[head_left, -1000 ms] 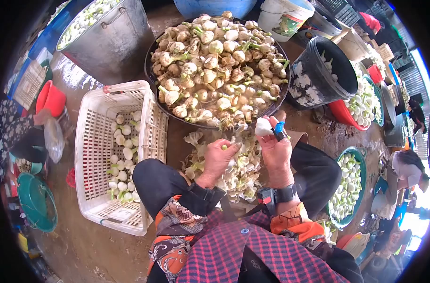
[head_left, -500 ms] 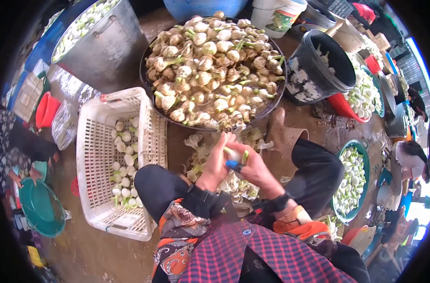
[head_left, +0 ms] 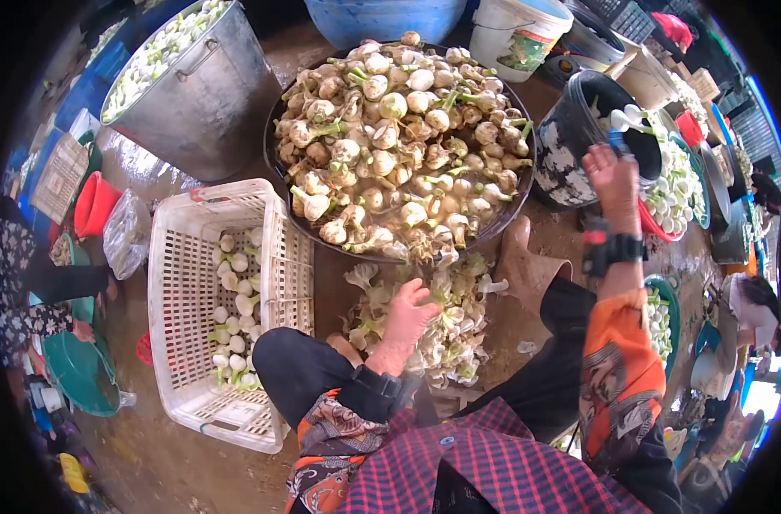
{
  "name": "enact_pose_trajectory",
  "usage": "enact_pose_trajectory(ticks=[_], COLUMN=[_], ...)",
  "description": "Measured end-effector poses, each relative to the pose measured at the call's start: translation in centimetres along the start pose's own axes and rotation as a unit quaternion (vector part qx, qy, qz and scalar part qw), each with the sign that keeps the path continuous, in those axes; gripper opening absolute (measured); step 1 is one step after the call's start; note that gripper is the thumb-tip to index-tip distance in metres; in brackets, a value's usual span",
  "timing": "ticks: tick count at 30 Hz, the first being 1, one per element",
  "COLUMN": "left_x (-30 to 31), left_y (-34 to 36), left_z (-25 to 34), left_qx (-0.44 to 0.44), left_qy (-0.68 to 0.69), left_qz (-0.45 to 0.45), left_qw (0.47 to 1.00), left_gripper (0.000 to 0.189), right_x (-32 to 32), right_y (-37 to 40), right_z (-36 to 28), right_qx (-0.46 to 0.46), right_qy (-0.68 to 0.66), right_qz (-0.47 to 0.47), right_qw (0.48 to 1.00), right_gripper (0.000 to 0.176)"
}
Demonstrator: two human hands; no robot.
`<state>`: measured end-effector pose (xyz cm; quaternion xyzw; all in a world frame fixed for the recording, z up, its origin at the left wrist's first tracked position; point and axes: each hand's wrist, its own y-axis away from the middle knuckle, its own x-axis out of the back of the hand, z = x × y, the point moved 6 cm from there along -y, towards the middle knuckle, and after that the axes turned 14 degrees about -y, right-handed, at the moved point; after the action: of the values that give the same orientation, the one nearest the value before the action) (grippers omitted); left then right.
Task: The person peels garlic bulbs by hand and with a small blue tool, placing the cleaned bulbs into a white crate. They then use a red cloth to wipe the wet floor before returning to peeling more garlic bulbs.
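Head view: left hand [head_left: 407, 313] lies loose-fingered over peelings [head_left: 459, 334]; right hand [head_left: 611, 176] at bucket [head_left: 562, 163], perhaps clenched.

Wet muddy floor [head_left: 150, 428], all around the big black basin [head_left: 298, 224]: white crate [head_left: 180, 283] left, steel pot [head_left: 202, 94] upper-left, black bucket [head_left: 562, 163] right, trimmings pile [head_left: 446, 317] just below.
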<state>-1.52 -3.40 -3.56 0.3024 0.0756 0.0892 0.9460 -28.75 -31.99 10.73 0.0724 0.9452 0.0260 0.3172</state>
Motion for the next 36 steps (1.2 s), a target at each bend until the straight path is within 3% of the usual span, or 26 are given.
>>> enact_pose_trajectory(ticks=[2,3,4,5,6,7,9,10,11,12,13,14,17,18,19,21,23,24,27,29,31,32,34,36], left_x=[-0.5,-0.7,-0.8,-0.9,-0.7,-0.5,-0.6,-0.8,-1.0,-1.8,-2.4,-2.2,-2.2,-2.1,-1.5,-1.0,-0.7,-0.5,-2.3,-1.5,-0.3,-0.1,0.5,0.2], left_y=[-0.6,-0.8,-0.7,-0.9,-1.3,-1.6,-2.0,-1.8,-1.9,-2.7,-3.3,-2.8,-2.8,-3.2,-3.3,-4.2,-1.8,-0.6,-2.1,-0.9,0.2,-0.1,0.3,-0.6], left_z=[-0.9,-1.3,-1.4,-1.7,-2.1,-2.3,-2.0,-1.6,-0.9,-1.5,-2.2,-1.5,-1.5,-1.9,-1.6,-1.6,1.0,2.3,1.5,2.2,3.3,3.0,3.0,2.9], left_qx=[-0.002,-0.002,-0.004,-0.008,-0.012,-0.016,-0.072,-0.087,-0.104,-0.113,-0.122,-0.105,-0.081,-0.080,-0.092,-0.277,-0.276,-0.220,-0.339,-0.207,-0.281,-0.301,-0.355,-0.358], left_qy=[0.013,0.018,0.018,0.010,0.002,-0.004,-0.018,-0.029,-0.039,-0.033,-0.029,-0.033,0.027,0.034,0.005,-0.173,-0.129,-0.153,-0.170,-0.057,-0.020,-0.007,-0.029,-0.077], left_qz=[-0.020,-0.028,-0.015,-0.027,-0.035,-0.038,-0.011,-0.004,0.006,-0.002,-0.013,-0.017,-0.024,-0.009,0.015,0.233,0.186,0.103,0.154,-0.020,0.091,0.162,0.315,0.345], left_qw=[1.000,0.999,1.000,1.000,0.999,0.999,0.997,0.996,0.994,0.993,0.992,0.994,0.996,0.996,0.996,0.916,0.934,0.958,0.912,0.976,0.955,0.940,0.880,0.864], left_gripper=[0.062,0.061,0.053,0.051,0.048,0.045,0.030,0.027,0.023,0.021,0.019,0.019,0.018,0.019,0.029,0.056,0.087,0.102,0.090,0.073,0.056,0.054,0.052,0.057], right_x=[-2.8,-4.6,-3.2,-2.3,-3.5,-3.1,-1.6,-2.1,-2.5,-2.2,-2.8,-2.7,-1.1,-1.4,-2.9,-5.5,-5.3,-5.6,-6.3,-7.3,-7.2,-7.3,-7.3,-8.1], right_y=[3.4,6.9,7.9,10.5,12.9,13.1,11.8,11.4,11.4,11.1,11.3,10.7,8.6,8.5,9.3,12.2,13.6,14.5,18.1,20.0,21.4,21.8,22.5,23.6], right_z=[6.1,9.4,15.3,19.0,20.1,21.4,22.5,22.3,22.1,22.7,22.4,23.1,23.0,21.6,20.0,16.1,13.8,13.2,12.8,12.4,13.6,14.6,15.9,16.7], right_qx=[-0.038,-0.067,-0.045,0.033,-0.077,-0.053,-0.077,-0.099,-0.075,-0.065,-0.004,-0.020,0.051,0.032,0.007,0.050,0.086,0.030,-0.103,-0.094,-0.163,-0.160,-0.116,-0.074], right_qy=[0.309,0.431,0.630,0.664,0.767,0.798,0.777,0.804,0.786,0.797,0.762,0.788,0.763,0.770,0.750,0.633,0.612,0.587,0.451,0.358,0.141,0.118,0.184,0.247], right_qz=[-0.061,-0.098,-0.219,-0.333,-0.311,-0.326,-0.312,-0.296,-0.284,-0.300,-0.298,-0.297,-0.273,-0.243,-0.282,-0.333,-0.365,-0.384,-0.407,-0.493,-0.431,-0.407,-0.378,-0.372], right_qw=[0.948,0.894,0.744,0.669,0.556,0.503,0.540,0.507,0.543,0.520,0.575,0.539,0.584,0.589,0.598,0.697,0.696,0.712,0.788,0.787,0.876,0.892,0.900,0.892], right_gripper=[0.027,0.026,0.029,0.041,0.043,0.041,0.033,0.026,0.019,0.020,0.026,0.029,0.015,0.017,0.017,0.023,0.029,0.031,0.040,0.040,0.052,0.051,0.049,0.047])
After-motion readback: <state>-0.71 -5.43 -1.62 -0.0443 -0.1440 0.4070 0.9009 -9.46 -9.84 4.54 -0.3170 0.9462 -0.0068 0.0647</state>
